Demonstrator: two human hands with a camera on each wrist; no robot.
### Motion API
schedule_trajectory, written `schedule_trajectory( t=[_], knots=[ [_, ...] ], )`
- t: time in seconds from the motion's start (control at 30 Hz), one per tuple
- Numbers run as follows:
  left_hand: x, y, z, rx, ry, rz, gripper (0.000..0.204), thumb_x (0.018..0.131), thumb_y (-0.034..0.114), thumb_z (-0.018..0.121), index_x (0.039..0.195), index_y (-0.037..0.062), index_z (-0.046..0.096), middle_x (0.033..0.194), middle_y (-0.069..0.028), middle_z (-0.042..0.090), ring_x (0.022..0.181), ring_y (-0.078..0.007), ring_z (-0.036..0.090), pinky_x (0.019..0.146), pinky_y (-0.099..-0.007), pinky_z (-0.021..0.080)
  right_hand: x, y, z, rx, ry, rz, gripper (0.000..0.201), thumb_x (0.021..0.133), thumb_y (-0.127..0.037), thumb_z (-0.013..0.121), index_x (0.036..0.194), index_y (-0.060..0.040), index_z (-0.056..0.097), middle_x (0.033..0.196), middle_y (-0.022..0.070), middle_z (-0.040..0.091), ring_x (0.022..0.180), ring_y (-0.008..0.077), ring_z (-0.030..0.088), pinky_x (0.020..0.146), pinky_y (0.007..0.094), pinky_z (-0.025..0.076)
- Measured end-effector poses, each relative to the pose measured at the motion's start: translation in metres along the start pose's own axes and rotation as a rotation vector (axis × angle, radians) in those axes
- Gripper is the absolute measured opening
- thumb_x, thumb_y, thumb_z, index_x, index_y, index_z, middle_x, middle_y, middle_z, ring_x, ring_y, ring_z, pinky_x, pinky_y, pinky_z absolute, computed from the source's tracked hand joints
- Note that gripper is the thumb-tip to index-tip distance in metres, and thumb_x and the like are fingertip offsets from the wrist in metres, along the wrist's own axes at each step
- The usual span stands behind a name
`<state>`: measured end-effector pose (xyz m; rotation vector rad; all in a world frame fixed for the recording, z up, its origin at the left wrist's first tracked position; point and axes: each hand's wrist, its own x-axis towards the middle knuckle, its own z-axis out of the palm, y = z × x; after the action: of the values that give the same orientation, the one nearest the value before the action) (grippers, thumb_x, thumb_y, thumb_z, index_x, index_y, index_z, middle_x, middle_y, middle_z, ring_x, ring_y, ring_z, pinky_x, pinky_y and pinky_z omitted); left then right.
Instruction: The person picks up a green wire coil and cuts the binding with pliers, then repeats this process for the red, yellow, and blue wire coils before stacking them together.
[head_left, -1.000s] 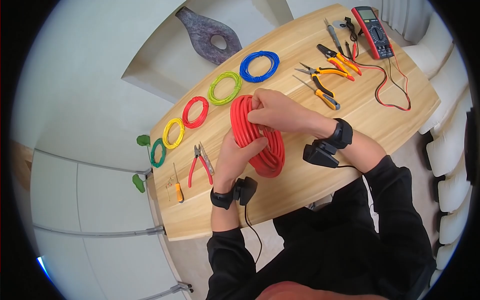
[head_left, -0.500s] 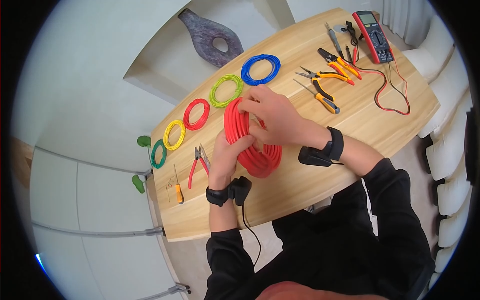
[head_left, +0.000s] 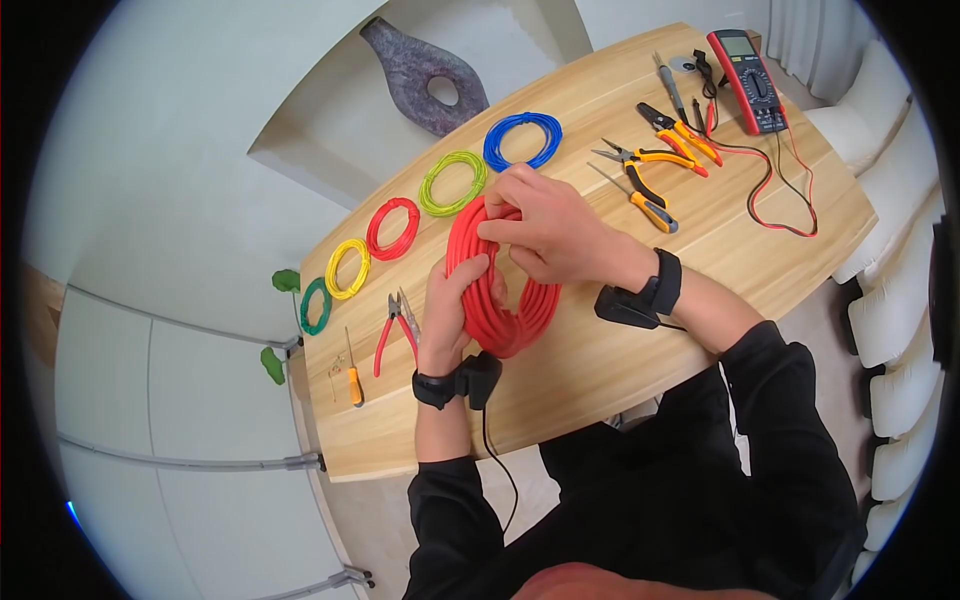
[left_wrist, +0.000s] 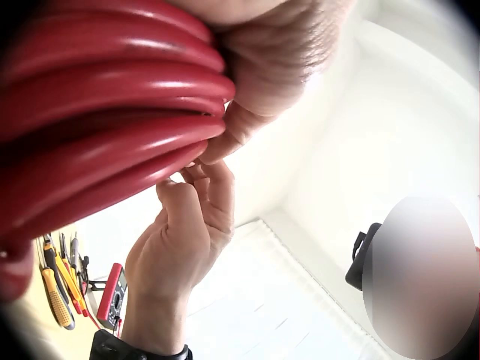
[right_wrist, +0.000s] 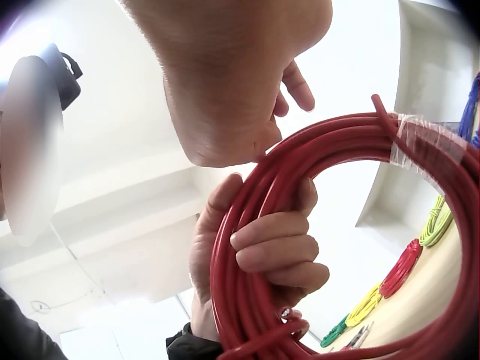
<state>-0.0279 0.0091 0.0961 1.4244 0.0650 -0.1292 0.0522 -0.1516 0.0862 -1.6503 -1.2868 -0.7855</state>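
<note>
A thick coil of red cable (head_left: 475,315) is held up over the table between both hands. My left hand (head_left: 447,305) grips its left side; in the right wrist view the left fingers (right_wrist: 274,244) curl round the strands. At the top of the coil my right hand (head_left: 555,230) has bent fingers. In the left wrist view, the thumb and fingertips of the right hand (left_wrist: 180,240) pinch at the edge of the strands. Clear tape (right_wrist: 424,142) wraps one part of the coil, and a loose cable end (right_wrist: 380,109) sticks out beside it.
Behind lie smaller wire coils in blue (head_left: 523,141), yellow-green (head_left: 452,183), red (head_left: 393,229), yellow (head_left: 348,269) and green (head_left: 316,306). Red-handled cutters (head_left: 385,345) and a screwdriver (head_left: 355,385) lie left; long-nose pliers (head_left: 650,160), wire strippers (head_left: 685,140) and a multimeter (head_left: 748,80) lie right.
The coil has shifted slightly left and tilted to a new angle. My left thumb has moved back toward its left side, and my right fingers have changed their place on the upper strands.
</note>
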Motion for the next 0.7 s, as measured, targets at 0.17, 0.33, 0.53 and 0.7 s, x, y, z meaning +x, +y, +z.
schedule_trajectory(
  t=[0.17, 0.33, 0.53, 0.7],
  knots=[
    [0.0025, -0.0024, 0.0013, -0.062, 0.036, 0.047, 0.025, 0.083, 0.019, 0.047, 0.096, -0.0024, 0.050, 0.060, -0.0093, 0.052, 0.052, -0.0177, 0.051, 0.049, -0.0281, 0.042, -0.0014, 0.0051, 0.0067, 0.016, 0.028, -0.006, 0.031, 0.055, 0.005, 0.054, 0.082, -0.0091, 0.057, 0.081, 0.0060, 0.045, 0.078, 0.0239, 0.046, 0.058, 0.0314, 0.042],
    [0.0003, -0.0015, 0.0052, -0.031, 0.011, 0.029, 0.023, 0.084, 0.019, 0.046, 0.091, -0.0023, 0.051, 0.060, -0.0097, 0.052, 0.052, -0.0184, 0.051, 0.049, -0.0283, 0.042, 0.0011, 0.0027, 0.0036, 0.023, 0.012, -0.006, 0.028, 0.055, 0.004, 0.053, 0.080, -0.0092, 0.055, 0.082, 0.0057, 0.045, 0.078, 0.0234, 0.046, 0.057, 0.0309, 0.042],
    [0.0014, -0.0026, 0.0061, -0.098, 0.021, 0.008, 0.024, 0.086, 0.022, 0.045, 0.087, -0.0016, 0.052, 0.060, -0.0100, 0.052, 0.053, -0.0192, 0.050, 0.051, -0.0289, 0.041, 0.0025, 0.0023, 0.0020, 0.005, 0.057, -0.028, 0.025, 0.055, 0.004, 0.054, 0.078, -0.0084, 0.054, 0.079, 0.0047, 0.048, 0.077, 0.0232, 0.047, 0.057, 0.0314, 0.042],
    [0.0029, -0.0031, 0.0037, -0.127, 0.021, -0.003, 0.026, 0.087, 0.024, 0.044, 0.088, -0.0013, 0.052, 0.061, -0.0101, 0.052, 0.055, -0.0191, 0.050, 0.053, -0.0293, 0.040, 0.0050, 0.0029, 0.0006, 0.044, 0.037, -0.019, 0.023, 0.056, 0.003, 0.052, 0.077, -0.0063, 0.053, 0.074, 0.0067, 0.052, 0.072, 0.0257, 0.048, 0.059, 0.0328, 0.042]
  ],
)
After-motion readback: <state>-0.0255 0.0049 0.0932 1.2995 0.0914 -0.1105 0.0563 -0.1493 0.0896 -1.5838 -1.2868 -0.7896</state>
